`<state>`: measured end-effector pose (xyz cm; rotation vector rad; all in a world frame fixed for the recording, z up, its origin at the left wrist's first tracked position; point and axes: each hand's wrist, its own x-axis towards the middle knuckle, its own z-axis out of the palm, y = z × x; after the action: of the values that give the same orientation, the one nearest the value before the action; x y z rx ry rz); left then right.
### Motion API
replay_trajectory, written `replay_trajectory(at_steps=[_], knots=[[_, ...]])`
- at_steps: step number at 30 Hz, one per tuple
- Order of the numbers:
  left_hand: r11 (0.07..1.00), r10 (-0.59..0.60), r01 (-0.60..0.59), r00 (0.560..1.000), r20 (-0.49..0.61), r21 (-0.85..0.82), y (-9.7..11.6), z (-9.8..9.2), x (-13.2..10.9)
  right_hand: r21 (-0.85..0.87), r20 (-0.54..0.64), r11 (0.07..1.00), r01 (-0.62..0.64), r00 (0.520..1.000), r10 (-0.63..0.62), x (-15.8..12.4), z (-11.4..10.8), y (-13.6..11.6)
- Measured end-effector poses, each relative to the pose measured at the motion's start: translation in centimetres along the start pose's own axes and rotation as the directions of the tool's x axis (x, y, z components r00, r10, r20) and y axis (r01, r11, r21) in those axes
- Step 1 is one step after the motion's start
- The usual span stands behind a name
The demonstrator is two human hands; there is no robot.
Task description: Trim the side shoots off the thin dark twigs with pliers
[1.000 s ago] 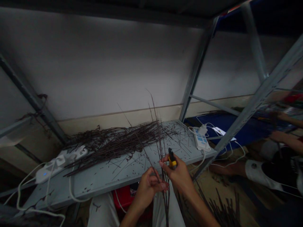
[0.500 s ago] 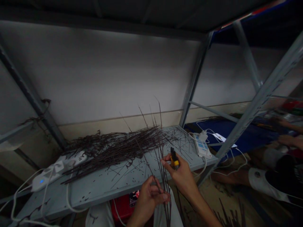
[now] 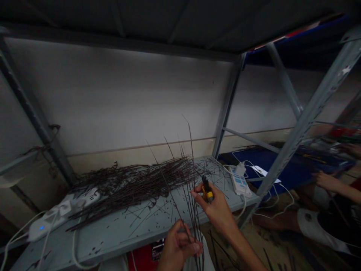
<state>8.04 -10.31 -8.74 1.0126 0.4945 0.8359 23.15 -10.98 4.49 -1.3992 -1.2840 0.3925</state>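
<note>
Low in the middle, my left hand (image 3: 183,246) is closed around several thin dark twigs (image 3: 194,210) that stand upright and fan out at the top. A black-and-yellow hand tool (image 3: 207,191), like small clippers, sits in my right hand (image 3: 217,210); its exact kind is hard to make out. The thumb and fingertips of that hand also pinch one of the twigs, above my left hand. Behind both hands, a large tangled pile of twigs (image 3: 135,180) lies along the grey metal shelf (image 3: 113,235). Small cut bits are scattered in front of the pile.
White power strips lie at the shelf's left end (image 3: 50,218) and right end (image 3: 239,180), trailing white cables. A metal upright (image 3: 307,120) rises on the right. Beyond it are a blue surface (image 3: 293,173), a white phone (image 3: 265,173) and another person's arm (image 3: 335,184).
The view has shifted slightly, so the shelf sits lower in the picture. My hands keep their hold on the twigs and the tool. The other person's arm at right has moved.
</note>
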Motion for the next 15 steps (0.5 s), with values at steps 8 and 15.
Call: replay_trajectory(at_steps=[8,15], knots=[[1.0,-0.016,0.016,1.0,0.008,0.001,0.16,0.02,-0.14,-0.01,0.0,1.0,0.004,1.0,-0.004,0.14,0.21,-0.57],[1.0,-0.003,0.004,0.999,0.051,-0.012,0.05,0.0,-0.12,0.009,0.002,1.0,0.019,1.0,-0.019,0.38,0.34,-0.53]])
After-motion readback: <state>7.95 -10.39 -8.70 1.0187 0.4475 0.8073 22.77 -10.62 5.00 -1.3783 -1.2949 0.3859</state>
